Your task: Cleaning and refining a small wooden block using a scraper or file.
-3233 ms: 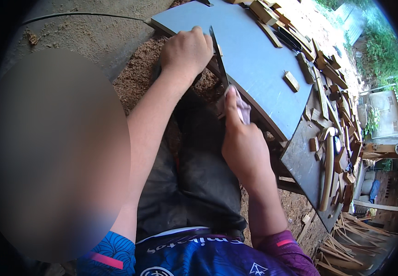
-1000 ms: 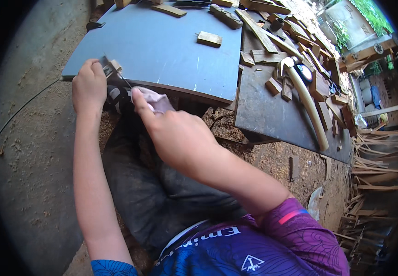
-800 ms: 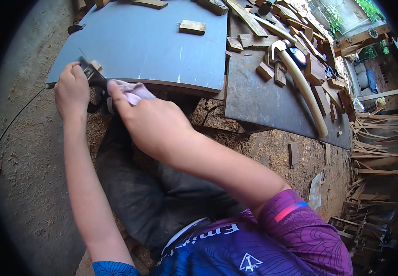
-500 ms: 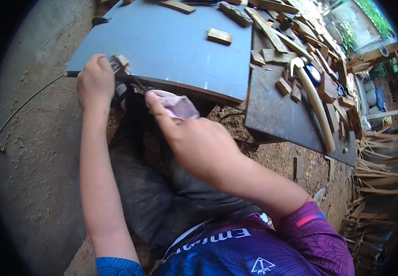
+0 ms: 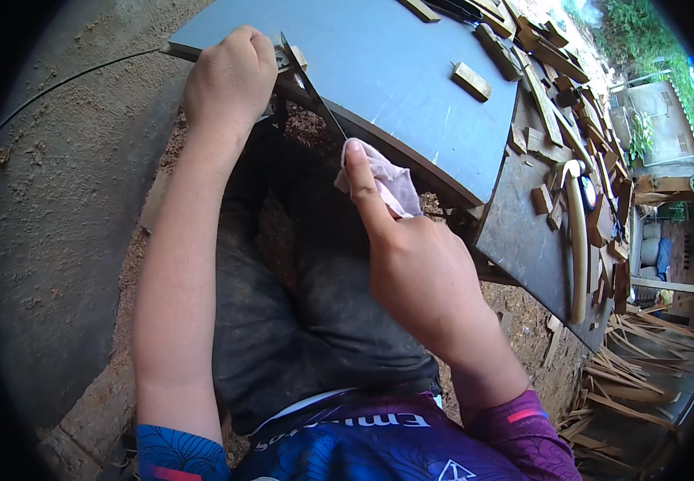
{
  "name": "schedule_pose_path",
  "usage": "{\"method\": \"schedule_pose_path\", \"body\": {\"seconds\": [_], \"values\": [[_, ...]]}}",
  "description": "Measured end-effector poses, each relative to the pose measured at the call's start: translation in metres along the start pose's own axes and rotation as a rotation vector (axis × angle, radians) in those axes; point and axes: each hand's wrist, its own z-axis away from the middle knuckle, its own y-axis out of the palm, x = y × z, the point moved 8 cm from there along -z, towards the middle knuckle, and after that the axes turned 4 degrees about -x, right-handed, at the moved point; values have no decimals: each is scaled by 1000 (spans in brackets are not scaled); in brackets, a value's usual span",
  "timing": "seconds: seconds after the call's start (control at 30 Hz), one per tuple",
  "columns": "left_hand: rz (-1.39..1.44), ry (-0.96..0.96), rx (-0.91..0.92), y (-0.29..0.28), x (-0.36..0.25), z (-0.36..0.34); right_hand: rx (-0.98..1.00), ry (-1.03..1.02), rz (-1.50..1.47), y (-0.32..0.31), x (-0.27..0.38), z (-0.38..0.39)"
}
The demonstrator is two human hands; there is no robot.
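My right hand [image 5: 423,264] is closed around a pale pink cloth [image 5: 395,180] wrapped on the grip end of a long thin dark blade [image 5: 316,96]. The blade slants up and left, its tip over the blue-grey board's [image 5: 379,64] near edge. At the left end of that edge, my left hand [image 5: 230,84] is closed, knuckles up. Beside its fingers shows a small light wood piece [image 5: 297,58], with something metallic under it. The blade passes across that piece; I cannot tell whether they touch. What the left fingers grip is mostly hidden.
A wood block [image 5: 472,82] lies on the board. To the right, a dark tabletop [image 5: 515,216] carries a hammer [image 5: 577,240] with a curved wooden handle and many offcuts [image 5: 551,104]. Wood strips [image 5: 643,353] are piled at the far right. A thin cable [image 5: 74,76] runs at left.
The view has shifted, so the board and both hands sit further right. The blade, blurred before, now shows clearly, its tip up beside the wood piece. Both hands keep their hold.
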Motion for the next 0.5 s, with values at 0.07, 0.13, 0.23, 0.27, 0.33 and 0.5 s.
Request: {"method": "schedule_pose_path", "body": {"seconds": [0.07,0.13,0.23,0.27,0.33,0.5], "values": [[22,6,-11,-2,2,-3,-84,-8,-47,-2,4,-26],[76,-34,47,0,3,-5,-284,-67,-127,-4,14,-62],[183,-79,121,6,11,-5,-339,-66,-136,-6,21,-74],[175,-84,118,5,14,-2,-298,-68,-175,1,17,-66],[107,-44,73,3,11,-1,-178,-45,-154,-2,9,-36],[72,11,60,0,-9,-2,-207,-16,-181,-1,1,-33]]}}
